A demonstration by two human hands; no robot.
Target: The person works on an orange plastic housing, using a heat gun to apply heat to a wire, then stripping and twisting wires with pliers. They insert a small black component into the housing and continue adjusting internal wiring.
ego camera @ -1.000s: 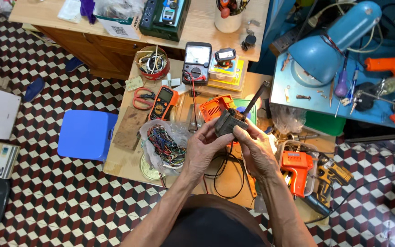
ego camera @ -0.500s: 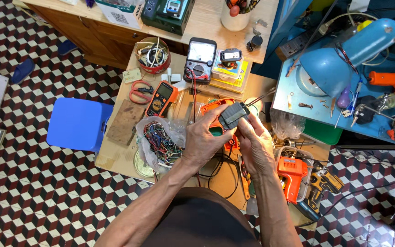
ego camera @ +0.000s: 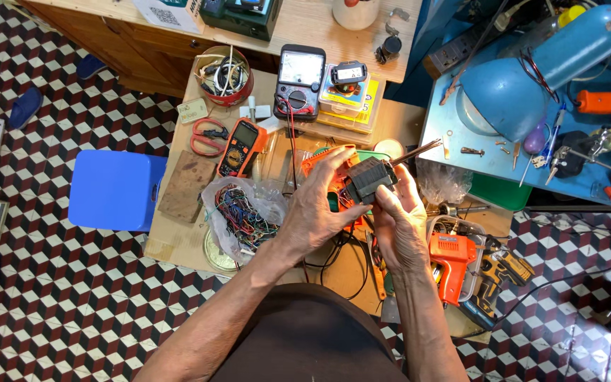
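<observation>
Both my hands hold a small dark boxy part point(ego camera: 370, 178) with a ribbed face, raised over a low wooden work table point(ego camera: 187, 233). My left hand point(ego camera: 319, 205) grips its left side with fingers wrapped over the top. My right hand point(ego camera: 399, 221) supports its right side from below. A thin metal rod point(ego camera: 416, 151) sticks out to the right, just past the part. Under my hands lie an orange tool body point(ego camera: 318, 161) and black cables point(ego camera: 341, 251).
A clear bag of coloured wires point(ego camera: 242, 216), an orange multimeter point(ego camera: 242, 147), red scissors point(ego camera: 206, 136) and a black analogue meter point(ego camera: 298, 81) sit on the table. An orange drill point(ego camera: 454, 263) lies at right. A blue lamp point(ego camera: 525, 78) hangs over a blue bench. A blue stool point(ego camera: 116, 189) stands left.
The dark part stays gripped in both hands, which have shifted slightly while turning it. The view has drifted, so the table now sits a little higher and to the right in the frame.
</observation>
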